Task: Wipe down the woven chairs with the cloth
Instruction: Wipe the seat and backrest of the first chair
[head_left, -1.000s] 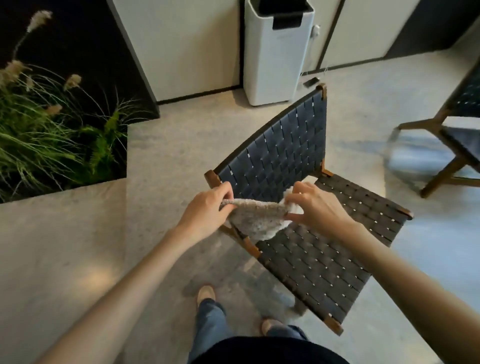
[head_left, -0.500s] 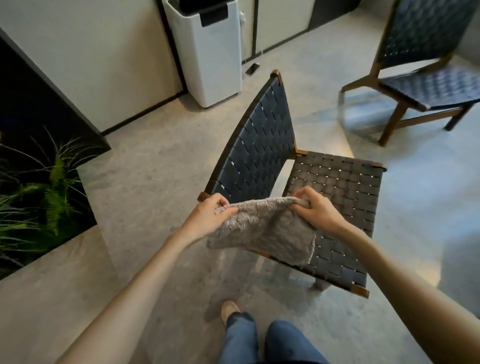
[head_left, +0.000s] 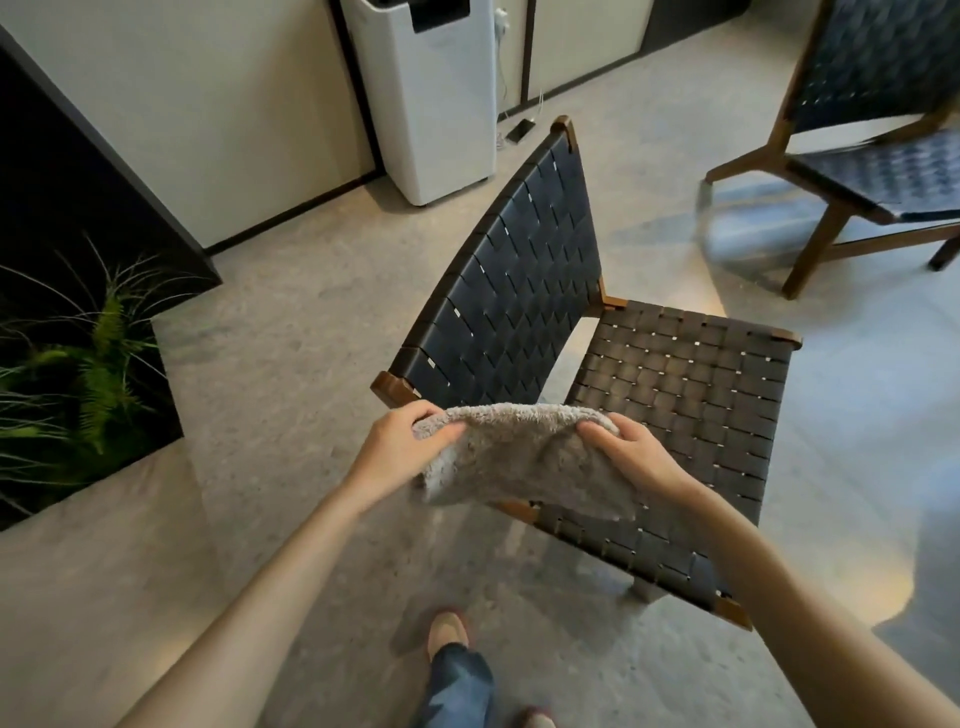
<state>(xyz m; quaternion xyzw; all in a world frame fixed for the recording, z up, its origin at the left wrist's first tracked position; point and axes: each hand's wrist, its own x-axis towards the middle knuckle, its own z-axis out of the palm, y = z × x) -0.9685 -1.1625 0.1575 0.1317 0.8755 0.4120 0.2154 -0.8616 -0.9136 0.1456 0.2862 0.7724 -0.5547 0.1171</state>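
Observation:
A low woven chair (head_left: 675, 395) with dark straps and a wooden frame stands in front of me, its backrest (head_left: 514, 291) to the left. A fluffy grey cloth (head_left: 519, 462) hangs spread between my hands, above the seat's near left corner. My left hand (head_left: 400, 447) pinches its left top edge and my right hand (head_left: 634, 452) grips its right top edge. A second woven chair (head_left: 883, 156) stands at the upper right.
A white upright appliance (head_left: 431, 98) stands against the wall behind the chair, with a small dark device (head_left: 521, 130) and cable on the floor beside it. A planter with green grasses (head_left: 78, 364) is at the left. My feet (head_left: 447, 629) are on the concrete floor.
The cloth has been unfolded from a bunched wad to a spread sheet held between both hands. My view has shifted right, bringing the second chair further in.

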